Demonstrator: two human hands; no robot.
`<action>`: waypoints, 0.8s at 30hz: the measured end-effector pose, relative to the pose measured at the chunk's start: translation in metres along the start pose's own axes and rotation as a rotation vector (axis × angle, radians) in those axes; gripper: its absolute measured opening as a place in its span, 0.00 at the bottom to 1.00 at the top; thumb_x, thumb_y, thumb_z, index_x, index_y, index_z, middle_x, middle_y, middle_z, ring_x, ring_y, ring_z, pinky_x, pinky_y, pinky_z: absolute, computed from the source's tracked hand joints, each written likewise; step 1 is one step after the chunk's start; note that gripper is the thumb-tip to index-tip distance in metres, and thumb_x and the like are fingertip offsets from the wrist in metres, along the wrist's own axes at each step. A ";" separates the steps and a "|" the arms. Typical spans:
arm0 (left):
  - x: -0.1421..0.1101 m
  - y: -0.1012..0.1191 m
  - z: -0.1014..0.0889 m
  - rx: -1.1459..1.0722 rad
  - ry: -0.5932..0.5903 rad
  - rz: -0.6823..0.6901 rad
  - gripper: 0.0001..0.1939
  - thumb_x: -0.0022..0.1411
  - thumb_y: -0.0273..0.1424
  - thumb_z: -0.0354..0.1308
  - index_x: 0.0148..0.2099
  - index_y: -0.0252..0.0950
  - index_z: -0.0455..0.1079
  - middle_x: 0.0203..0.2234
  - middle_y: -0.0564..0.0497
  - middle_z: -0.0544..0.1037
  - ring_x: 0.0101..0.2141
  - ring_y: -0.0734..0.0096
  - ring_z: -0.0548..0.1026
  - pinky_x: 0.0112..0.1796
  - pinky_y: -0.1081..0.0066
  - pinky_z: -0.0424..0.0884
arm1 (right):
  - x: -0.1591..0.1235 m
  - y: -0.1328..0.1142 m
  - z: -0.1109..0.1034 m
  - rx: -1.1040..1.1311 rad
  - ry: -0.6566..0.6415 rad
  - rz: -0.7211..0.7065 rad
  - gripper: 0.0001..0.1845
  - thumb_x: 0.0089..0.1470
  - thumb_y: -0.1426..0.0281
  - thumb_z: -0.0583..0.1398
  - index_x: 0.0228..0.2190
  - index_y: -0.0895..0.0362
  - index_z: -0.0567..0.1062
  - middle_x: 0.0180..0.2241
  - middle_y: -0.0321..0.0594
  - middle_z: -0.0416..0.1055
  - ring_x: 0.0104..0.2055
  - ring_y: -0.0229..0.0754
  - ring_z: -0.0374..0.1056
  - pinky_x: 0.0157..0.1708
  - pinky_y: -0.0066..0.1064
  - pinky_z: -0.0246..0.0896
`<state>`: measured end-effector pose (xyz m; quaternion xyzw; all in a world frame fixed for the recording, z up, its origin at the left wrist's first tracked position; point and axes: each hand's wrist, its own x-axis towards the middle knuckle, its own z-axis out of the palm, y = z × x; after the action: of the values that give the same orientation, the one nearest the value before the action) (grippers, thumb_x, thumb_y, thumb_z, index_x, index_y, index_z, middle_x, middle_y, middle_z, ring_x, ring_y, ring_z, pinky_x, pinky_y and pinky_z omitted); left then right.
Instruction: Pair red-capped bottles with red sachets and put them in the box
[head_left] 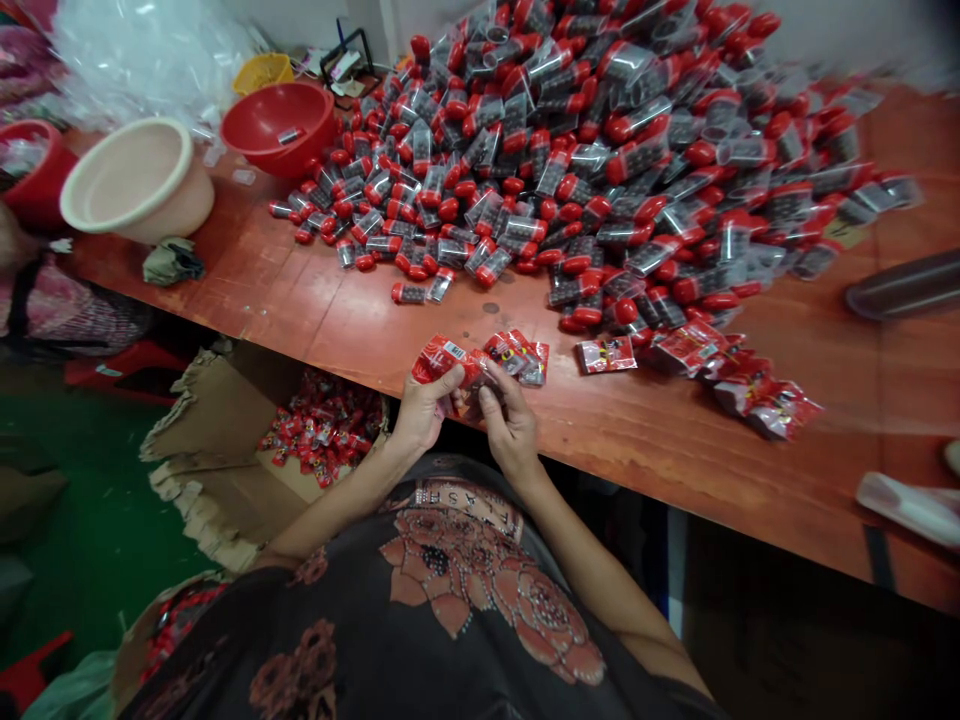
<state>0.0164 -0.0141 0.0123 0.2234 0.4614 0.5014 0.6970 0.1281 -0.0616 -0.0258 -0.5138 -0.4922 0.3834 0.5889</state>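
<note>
Above the table's front edge, my left hand (pixel 425 407) grips a red printed packet (pixel 442 357) with a white barcode label, thumb on top. My right hand (pixel 510 418) pinches the right side of the red packaging between thumb and fingers. Whether both hands hold one packet or two, I cannot tell. Just beyond my right fingers lie a few red printed packets (pixel 517 355) on the table. A big heap of clear plastic tubes with red caps and dark contents (pixel 540 170) spreads behind them.
Right of my hands lie a flat packet (pixel 606 354) and a row of red packets (pixel 739 380). A cardboard box (pixel 217 440) holding red packets stands below the table at left. A cream basin (pixel 142 180) and red bowl (pixel 279 130) sit at the back left.
</note>
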 end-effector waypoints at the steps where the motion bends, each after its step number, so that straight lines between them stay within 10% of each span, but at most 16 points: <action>1: 0.000 0.000 -0.001 0.020 -0.007 0.022 0.15 0.40 0.33 0.73 0.26 0.34 0.71 0.17 0.57 0.71 0.17 0.80 0.66 0.20 0.77 0.63 | 0.002 -0.001 -0.002 -0.036 -0.037 -0.025 0.20 0.60 0.69 0.56 0.54 0.41 0.70 0.51 0.35 0.73 0.49 0.42 0.72 0.50 0.43 0.70; 8: 0.003 -0.003 -0.004 0.044 -0.014 0.035 0.15 0.40 0.33 0.73 0.28 0.34 0.72 0.20 0.56 0.74 0.17 0.81 0.66 0.20 0.77 0.62 | -0.002 0.005 -0.003 -0.158 -0.015 -0.120 0.21 0.59 0.71 0.57 0.53 0.43 0.71 0.48 0.36 0.76 0.43 0.43 0.74 0.47 0.44 0.72; 16: -0.001 0.008 -0.004 0.174 -0.100 0.013 0.14 0.39 0.29 0.72 0.31 0.33 0.74 0.20 0.57 0.74 0.17 0.84 0.64 0.19 0.79 0.61 | -0.006 0.001 0.000 0.006 -0.128 0.127 0.26 0.62 0.66 0.55 0.61 0.47 0.61 0.39 0.39 0.77 0.26 0.37 0.72 0.27 0.33 0.74; 24: 0.002 0.004 -0.008 0.220 -0.127 -0.063 0.18 0.38 0.29 0.73 0.35 0.33 0.75 0.22 0.55 0.75 0.17 0.83 0.64 0.18 0.79 0.59 | -0.008 -0.005 -0.003 -0.208 -0.087 -0.029 0.28 0.61 0.69 0.55 0.62 0.45 0.61 0.53 0.40 0.73 0.50 0.46 0.73 0.51 0.44 0.71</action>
<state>0.0074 -0.0117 0.0106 0.3153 0.4754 0.4102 0.7115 0.1292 -0.0708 -0.0228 -0.5477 -0.5621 0.3435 0.5158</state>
